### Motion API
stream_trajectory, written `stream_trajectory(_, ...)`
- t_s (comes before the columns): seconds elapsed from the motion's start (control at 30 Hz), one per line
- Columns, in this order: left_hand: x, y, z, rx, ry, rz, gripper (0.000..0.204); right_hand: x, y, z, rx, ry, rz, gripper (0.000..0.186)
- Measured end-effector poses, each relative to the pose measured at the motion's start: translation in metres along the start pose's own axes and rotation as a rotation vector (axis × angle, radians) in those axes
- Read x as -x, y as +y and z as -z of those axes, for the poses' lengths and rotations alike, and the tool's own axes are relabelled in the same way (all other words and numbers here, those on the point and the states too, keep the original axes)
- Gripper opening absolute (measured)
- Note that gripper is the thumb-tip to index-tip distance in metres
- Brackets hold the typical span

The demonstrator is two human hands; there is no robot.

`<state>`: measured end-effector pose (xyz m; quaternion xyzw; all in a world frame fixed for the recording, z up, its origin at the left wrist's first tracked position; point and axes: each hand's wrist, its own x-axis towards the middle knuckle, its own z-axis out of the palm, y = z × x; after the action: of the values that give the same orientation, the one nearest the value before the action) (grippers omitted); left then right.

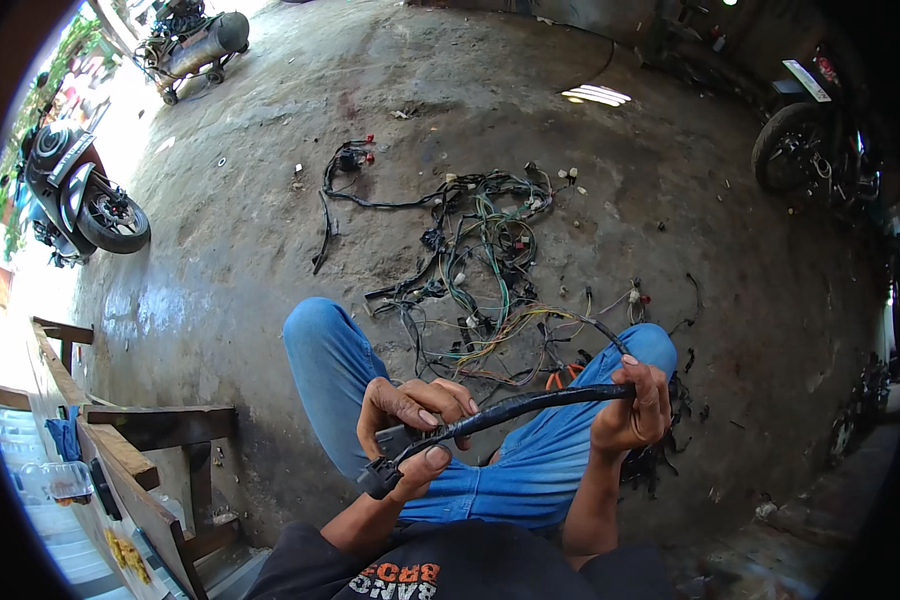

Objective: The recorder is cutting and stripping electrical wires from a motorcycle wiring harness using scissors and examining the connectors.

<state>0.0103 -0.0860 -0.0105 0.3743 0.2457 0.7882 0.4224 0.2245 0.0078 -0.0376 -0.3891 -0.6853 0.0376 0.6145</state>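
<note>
A black taped wiring harness (530,402) stretches between my two hands above my lap. My left hand (410,415) is closed around its left end, where a black connector (378,478) hangs below the fingers. At the other end my right hand (635,405) pinches the harness, with the thumb and forefinger at the top. Beyond that grip a thinner cable runs up over my knee, toward yellow and orange wires (530,318) on the floor. A tangle of green and black wires (485,230) with white connectors lies on the floor in front of me.
A wooden bench (135,455) stands close on my left, with a clear plastic container (58,482) and a blue cloth (65,437) on it. Motorcycles (75,195) are parked at left and far right. An air compressor (195,50) sits at the far left.
</note>
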Motion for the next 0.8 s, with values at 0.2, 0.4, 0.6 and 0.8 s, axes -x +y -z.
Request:
stream_trajectory(0.2, -0.002, 0.003, 0.0, 0.021, 0.0, 0.024, 0.035, 0.0, 0.0, -0.001, 0.02, 0.012, -0.005, 0.029)
stream_trajectory(0.4, -0.002, 0.011, 0.018, 0.044, 0.059, 0.053, 0.036, 0.0, -0.001, 0.0, -0.001, -0.19, -0.17, 0.021)
stream_trajectory(0.6, -0.015, 0.025, 0.04, 0.311, 0.232, -0.024, 0.028, -0.003, 0.012, -0.012, -0.133, -0.271, -0.046, 0.027)
stream_trajectory(0.8, -0.032, 0.052, 0.07, 0.437, 0.217, -0.16, 0.019, -0.005, 0.014, -0.009, -0.163, -0.237, -0.079, 0.03)
